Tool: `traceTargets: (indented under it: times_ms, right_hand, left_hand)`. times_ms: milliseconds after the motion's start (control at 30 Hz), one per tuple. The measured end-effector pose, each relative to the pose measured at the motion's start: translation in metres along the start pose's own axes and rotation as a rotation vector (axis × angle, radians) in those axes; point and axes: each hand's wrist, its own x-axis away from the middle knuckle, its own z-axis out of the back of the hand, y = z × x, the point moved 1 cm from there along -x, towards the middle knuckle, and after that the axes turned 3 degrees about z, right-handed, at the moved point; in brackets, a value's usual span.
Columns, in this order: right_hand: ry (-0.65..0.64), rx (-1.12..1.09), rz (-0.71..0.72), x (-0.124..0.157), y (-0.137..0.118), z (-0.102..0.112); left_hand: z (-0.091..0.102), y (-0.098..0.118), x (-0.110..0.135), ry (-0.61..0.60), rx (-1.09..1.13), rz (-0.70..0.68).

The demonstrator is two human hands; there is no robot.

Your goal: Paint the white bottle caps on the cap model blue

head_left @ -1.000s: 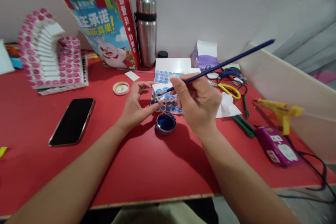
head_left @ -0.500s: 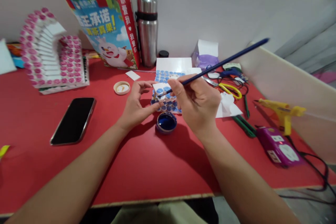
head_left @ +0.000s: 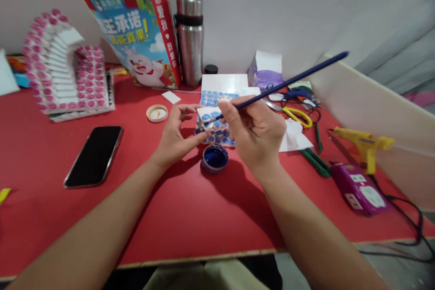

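My right hand (head_left: 256,133) pinches a long dark-blue paintbrush (head_left: 288,83), its tip resting on a small white card (head_left: 209,113) with blue dots. My left hand (head_left: 176,136) holds that card by its left edge between thumb and fingers, above a stack of blue-dotted cards (head_left: 217,136). A small dish of blue paint (head_left: 215,158) sits on the red table (head_left: 176,208) just below both hands. More blue-dotted white sheet (head_left: 222,87) lies behind the card.
A black phone (head_left: 94,156) lies to the left, a stack of pink-dotted cards (head_left: 64,72) at far left. Behind stand a steel flask (head_left: 189,38) and printed bag (head_left: 136,22). Yellow scissors (head_left: 297,117), glue gun (head_left: 365,145) and purple power strip (head_left: 358,190) lie right.
The brush handle has shifted slightly; both hands stay over the same card. Nothing else has moved.
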Motion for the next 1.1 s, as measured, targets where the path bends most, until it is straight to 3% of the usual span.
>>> traceTargets:
  times_ms: [700,1100]
  right_hand:
    - [-0.002,-0.018,-0.071,-0.0008,-0.0046,0.0067]
    - [-0.029,0.019,-0.013,0.0011,-0.0019,0.0076]
  left_hand:
    - [0.0000,-0.0031,0.0007,0.004,0.010,-0.034]
    - [0.0010,-0.0008,0.0008,-0.011,-0.016,-0.018]
